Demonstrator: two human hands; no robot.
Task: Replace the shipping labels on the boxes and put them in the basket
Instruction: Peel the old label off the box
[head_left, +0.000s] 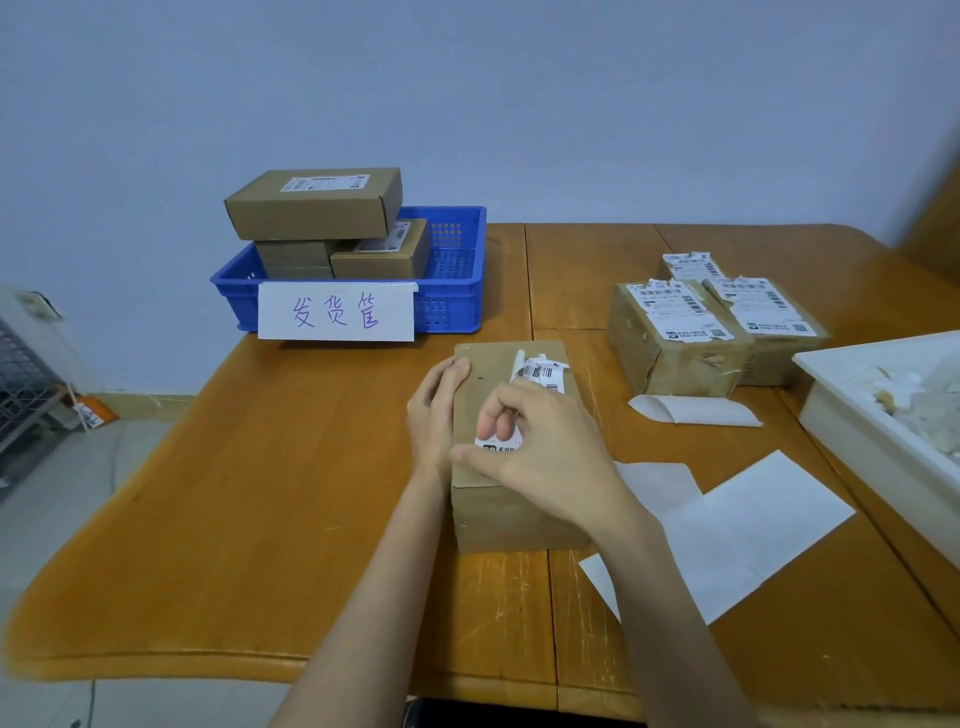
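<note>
One box (511, 499) is sitting on the bench (260, 493) near the middle, and both hands are working on it. The left hand (435, 415) is lying against its left side, fingers curling over the top edge in a steadying grip. The right hand (540, 452) is resting on top, thumb and fingers pinching the torn label (543, 375), which is peeling up at its far end. Three more labelled boxes (670, 338) are waiting to the right. The blue basket (457, 291) at the far left is holding three boxes, one stacked (314, 202) on the others, with a paper sign (336, 312) hanging on its front. Three backing sheets (763, 525) are lying near the right, beside a white tray (852, 415) of scraps.
</note>
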